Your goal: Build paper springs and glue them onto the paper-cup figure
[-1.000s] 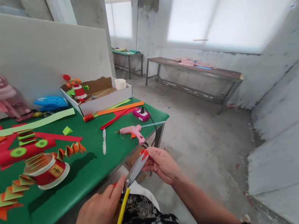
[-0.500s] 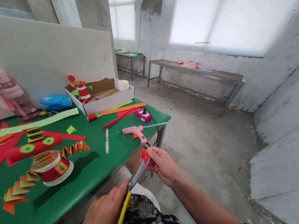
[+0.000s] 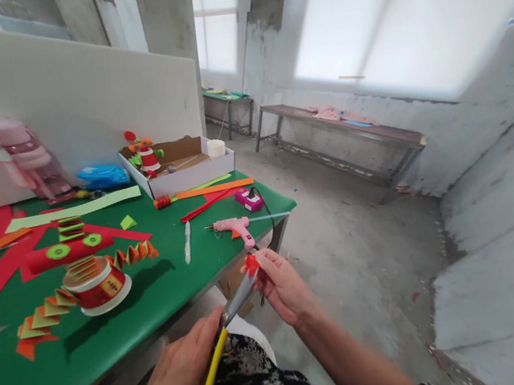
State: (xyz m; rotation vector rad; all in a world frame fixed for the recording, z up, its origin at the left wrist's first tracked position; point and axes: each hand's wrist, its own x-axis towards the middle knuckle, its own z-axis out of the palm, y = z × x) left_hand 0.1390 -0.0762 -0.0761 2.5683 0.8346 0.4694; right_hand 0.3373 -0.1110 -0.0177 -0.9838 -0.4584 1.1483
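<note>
My left hand is closed on a pair of scissors with a yellow handle, held over my lap. The blades point up and right and meet a small piece of red paper. Between the fingertips of my right hand that red piece is pinched. Just beyond, on the green table, a pink glue gun lies with a clear stick out of its back. A paper figure with a red cup body, folded orange and green arms and round green eyes stands to the left.
On the green table lie paper strips, a white pen and a purple box with a plug. Behind stand an open carton with a smaller figure, a blue bag and a pink bottle. A bench lines the wall.
The scissor blades and the red paper have shifted slightly against each other, and the paper's outline looks different. The whole view has moved a little; the table items stay in place.
</note>
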